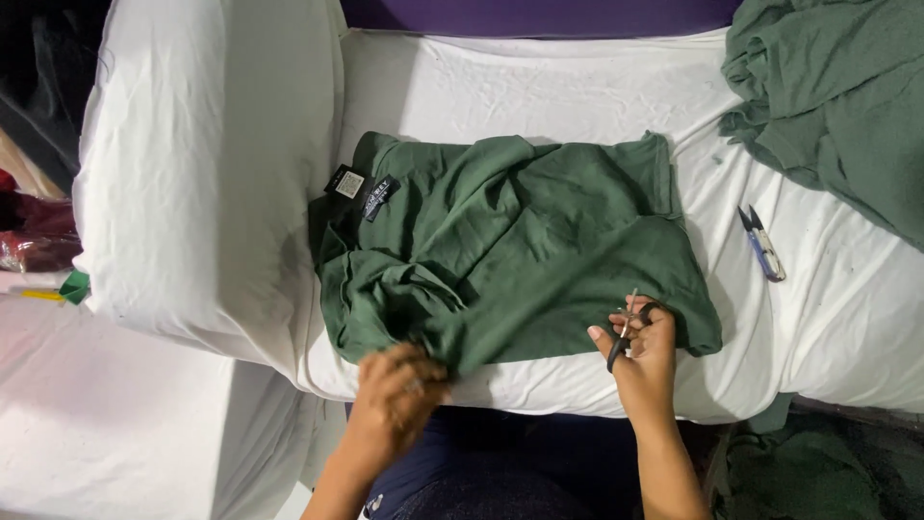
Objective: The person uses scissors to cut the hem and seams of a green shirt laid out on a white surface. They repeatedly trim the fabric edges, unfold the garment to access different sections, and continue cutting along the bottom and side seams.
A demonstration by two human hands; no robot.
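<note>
1. Green garment point(520, 250): lies crumpled and partly folded on the white-covered bench point(539, 91), near its front edge. Black tags point(361, 188) sit at the garment's upper left corner.
2. Left hand point(399, 390): fingers curled shut, pinching the garment's lower front edge; the cloth bunches up just above the knuckles.
3. Right hand point(640, 351): closed around small black-handled scissors point(628, 332), fingers through the loops, blades pointing up and away. The hand rests on the garment's lower right part, close to the hem.
4. Blue thread snips point(762, 246): lie loose on the bench, to the right of the garment, apart from both hands.
5. Pile of green cloth point(837, 106): heaped at the far right corner of the bench, well apart from the garment.
6. White cloth bundle point(207, 164): bulky, draped over the bench's left end, just beside the tags.
7. Dark red wrapped item point(34, 241): at the far left edge, partly cut off.
</note>
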